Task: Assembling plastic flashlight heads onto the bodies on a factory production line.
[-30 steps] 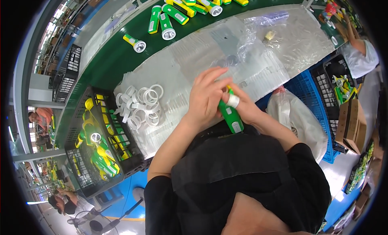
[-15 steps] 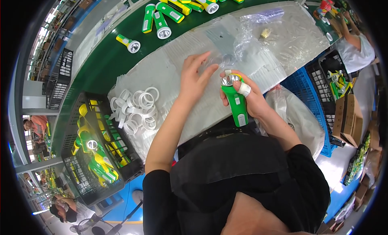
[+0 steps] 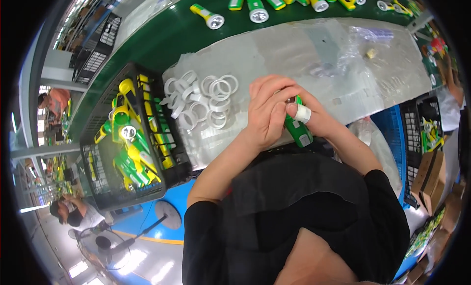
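We see a grey bench (image 3: 274, 54) with a green conveyor belt (image 3: 162, 35) just beyond it. Left of the bench stands a black crate (image 3: 98, 138); below the crate lies a shiny grey floor (image 3: 127, 260) with a blue strip (image 3: 162, 226), catching bright light.

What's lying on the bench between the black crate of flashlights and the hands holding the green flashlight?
In the head view, a pile of white rings on clear plastic sheet lies between the black crate and both hands, left hand and right hand, on the green flashlight.
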